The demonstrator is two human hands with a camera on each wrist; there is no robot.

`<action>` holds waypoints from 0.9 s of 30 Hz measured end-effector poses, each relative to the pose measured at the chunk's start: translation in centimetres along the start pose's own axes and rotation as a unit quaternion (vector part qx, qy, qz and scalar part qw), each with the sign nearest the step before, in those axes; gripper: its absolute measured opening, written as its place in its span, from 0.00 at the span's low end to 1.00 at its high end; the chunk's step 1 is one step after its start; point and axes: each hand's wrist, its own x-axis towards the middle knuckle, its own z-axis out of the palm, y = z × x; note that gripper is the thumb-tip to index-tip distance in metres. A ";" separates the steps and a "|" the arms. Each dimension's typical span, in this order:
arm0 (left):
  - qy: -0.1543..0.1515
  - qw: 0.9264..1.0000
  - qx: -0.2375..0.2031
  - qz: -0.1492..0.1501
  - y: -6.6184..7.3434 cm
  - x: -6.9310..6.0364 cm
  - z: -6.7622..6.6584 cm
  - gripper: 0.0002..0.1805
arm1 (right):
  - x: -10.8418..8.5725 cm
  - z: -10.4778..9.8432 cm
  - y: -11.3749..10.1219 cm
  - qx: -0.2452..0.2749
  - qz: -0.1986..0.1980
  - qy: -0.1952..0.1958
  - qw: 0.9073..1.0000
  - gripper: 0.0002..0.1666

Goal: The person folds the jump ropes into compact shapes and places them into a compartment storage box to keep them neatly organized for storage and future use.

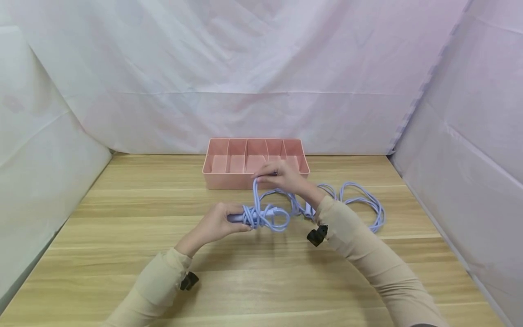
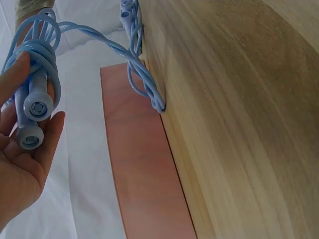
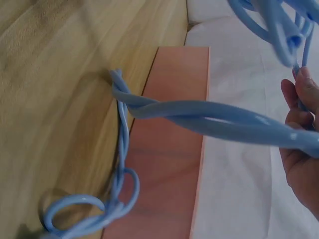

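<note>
Light blue handles (image 1: pixel 235 218) with cord (image 1: pixel 253 217) wound round them lie in my left hand (image 1: pixel 214 222), raised over the table. Two round handle ends (image 2: pixel 38 106) face the left wrist view, with the left fingers (image 2: pixel 47 142) around the handles. My right hand (image 1: pixel 286 177) pinches a raised loop of that cord between thumb and fingers, above and right of the left hand. A twisted cord (image 3: pixel 214 117) stretches from the held side down to the table in the right wrist view; whether it is all one rope, I cannot tell.
A pink tray (image 1: pixel 229 180) with several compartments stands at the table's back, behind the hands. More blue cord (image 1: pixel 381 213) lies coiled on the right, beside a light blue handle (image 1: pixel 308 210) partly behind my right forearm. White cloth (image 1: pixel 253 113) hangs around the table.
</note>
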 end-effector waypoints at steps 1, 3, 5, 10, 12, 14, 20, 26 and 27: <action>0.000 1.000 -0.005 0.000 -0.1 0.0 0.0 0.10 | 0.0 0.2 0.2 0.009 0.006 0.006 1.000 0.09; 0.002 1.000 -0.018 0.001 -0.2 0.2 0.1 0.10 | 0.0 0.8 0.4 0.039 0.026 0.025 0.999 0.09; 0.006 0.999 -0.035 -0.004 -0.2 0.3 0.3 0.10 | 0.0 1.5 0.6 0.080 0.062 0.052 0.993 0.09; 0.021 0.994 -0.094 -0.043 -0.3 0.6 0.7 0.14 | -0.3 3.2 0.7 0.170 0.184 0.131 0.959 0.11; 0.029 0.992 -0.107 -0.054 -0.3 0.7 0.8 0.14 | -0.5 3.7 0.6 0.178 0.222 0.154 0.946 0.12; 0.031 0.991 -0.119 -0.060 -0.5 0.7 0.9 0.15 | -0.5 4.1 0.6 0.178 0.246 0.172 0.937 0.14; 0.001 0.982 -0.178 -0.061 -1.1 0.5 0.8 0.17 | -0.8 4.9 1.1 0.210 0.256 0.179 0.927 0.14; -0.012 0.967 -0.245 -0.068 -1.1 0.3 0.3 0.21 | -1.4 6.1 1.7 0.233 0.234 0.168 0.929 0.11; -0.002 0.963 -0.258 -0.073 -1.0 0.3 0.2 0.21 | -1.7 6.4 2.1 0.233 0.239 0.164 0.928 0.07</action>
